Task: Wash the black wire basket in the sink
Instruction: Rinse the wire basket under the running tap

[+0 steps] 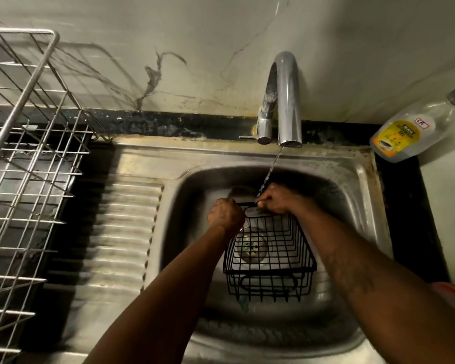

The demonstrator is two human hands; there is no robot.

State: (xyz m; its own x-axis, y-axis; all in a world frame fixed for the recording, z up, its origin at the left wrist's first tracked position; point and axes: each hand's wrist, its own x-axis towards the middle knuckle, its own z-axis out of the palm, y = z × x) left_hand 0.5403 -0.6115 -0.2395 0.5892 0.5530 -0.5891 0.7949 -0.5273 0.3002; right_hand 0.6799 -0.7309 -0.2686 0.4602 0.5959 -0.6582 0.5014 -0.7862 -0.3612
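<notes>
The small black wire basket (271, 261), rectangular and open-topped, is inside the stainless steel sink (363, 185), tilted so its open mouth faces the person, with the round metal drain strainer (251, 249) showing through its mesh. Both hands hold its far rim. The left hand (226, 214) is clenched in a fist around the rim's left end, and the right hand (276, 200) pinches the top wire. A thin stream of water (269, 172) from the curved chrome tap (286, 101) lands on that hand.

The basket looks light and stiff, so two hands should turn it easily. Its coated wires are probably slick when wet, and the thin mesh wires may bend under pressure. The thicker rim wire, where the hands are now, seems the safest hold.

A silver wire dish rack (24, 153) stands to the left. A clear plastic bottle with a yellow label (410, 127) sits tilted on the dark surface to the right.
</notes>
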